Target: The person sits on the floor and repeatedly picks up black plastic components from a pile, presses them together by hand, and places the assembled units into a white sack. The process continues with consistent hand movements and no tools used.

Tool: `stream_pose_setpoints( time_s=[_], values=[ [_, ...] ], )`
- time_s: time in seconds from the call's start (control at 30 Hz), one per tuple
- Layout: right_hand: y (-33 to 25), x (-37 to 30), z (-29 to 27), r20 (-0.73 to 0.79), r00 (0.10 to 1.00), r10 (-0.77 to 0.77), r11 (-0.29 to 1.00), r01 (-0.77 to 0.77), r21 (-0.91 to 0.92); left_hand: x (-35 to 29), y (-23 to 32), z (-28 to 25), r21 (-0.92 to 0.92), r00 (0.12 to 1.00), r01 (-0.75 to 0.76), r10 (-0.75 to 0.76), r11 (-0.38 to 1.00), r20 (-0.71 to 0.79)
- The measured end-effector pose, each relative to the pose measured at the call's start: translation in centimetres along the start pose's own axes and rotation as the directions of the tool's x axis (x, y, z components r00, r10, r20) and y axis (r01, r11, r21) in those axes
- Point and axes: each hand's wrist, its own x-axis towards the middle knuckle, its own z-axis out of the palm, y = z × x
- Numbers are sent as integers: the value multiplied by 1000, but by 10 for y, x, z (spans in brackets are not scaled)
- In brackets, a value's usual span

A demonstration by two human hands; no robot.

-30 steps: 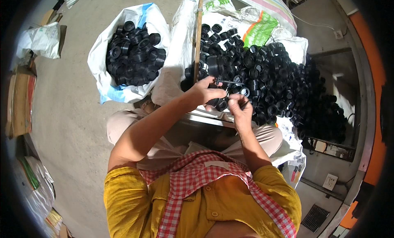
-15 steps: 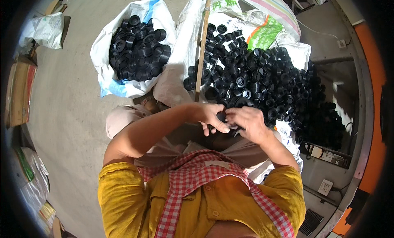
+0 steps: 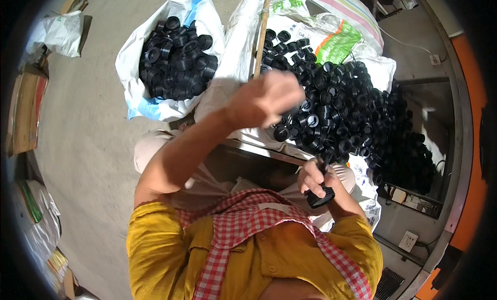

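My right hand (image 3: 317,177) is closed around a round black plastic cap with a ribbed edge (image 3: 321,198), low in front of my right knee. Another dark piece shows between its fingers, too small to name. Over the near left side of a heap of black plastic caps (image 3: 336,101) is my left hand (image 3: 269,99), smeared by motion. Its fingers look curled, but whether they hold anything cannot be made out. The heaped caps are round and hollow, lying loose on white sacking.
A white and blue sack (image 3: 127,67) full of black ring-shaped parts stands open at the left. A thin wooden stick (image 3: 262,33) lies along the heap's left edge. Cardboard (image 3: 26,114) leans at far left; a wall socket (image 3: 408,241) is at right.
My hands were together in front of me and have come apart. The left went up over the heap; the right drew back toward my body with the black cap.
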Motion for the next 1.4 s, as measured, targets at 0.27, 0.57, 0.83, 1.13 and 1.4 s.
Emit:
stream_pose_setpoints(
  time_s=[0.27,0.57,0.83,1.13,1.4],
  values=[
    [-11,88,-20,-587,584,-561,776,618,-127,-30,30,38,-744,595,643,-494,-180,634],
    [-24,158,-69,-375,170,-911,311,-313,-897,-11,18,6,221,877,381,-426,898,221],
    [4,149,-179,-648,455,-611,-41,-836,-548,2,-43,-56,787,786,379,-618,487,4],
    [2,120,-157,-635,466,-616,53,-780,-624,-33,-34,-6,47,588,779,-755,625,289],
    [12,138,-169,-560,602,-569,-304,-787,-537,-7,-19,-7,19,598,765,-721,644,351]
  ],
)
